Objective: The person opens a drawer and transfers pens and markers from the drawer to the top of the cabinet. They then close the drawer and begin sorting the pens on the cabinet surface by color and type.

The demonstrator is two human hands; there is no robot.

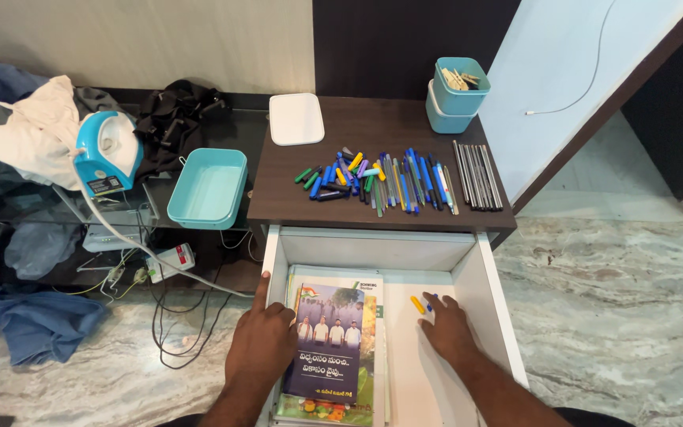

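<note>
Right hand (pixel 446 323), lower centre-right, reaches into the open white drawer (pixel 468 273); fingertips close on a small yellow marker (pixel 417 304), grip looks partial. Left hand (pixel 262 340) lies flat and unclenched, holding nothing, over the drawer's left edge beside the booklets (pixel 333 348). Best pinch mid-barrel. Sorted pens (pixel 381 180) lie upper centre on the dark table (pixel 373 122).

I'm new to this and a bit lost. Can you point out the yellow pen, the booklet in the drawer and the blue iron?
yellow pen (pixel 417 304), head view, middle of its barrel.
booklet (pixel 333 348), head view, centre of its cover.
blue iron (pixel 108 154), head view, its blue body.
</note>
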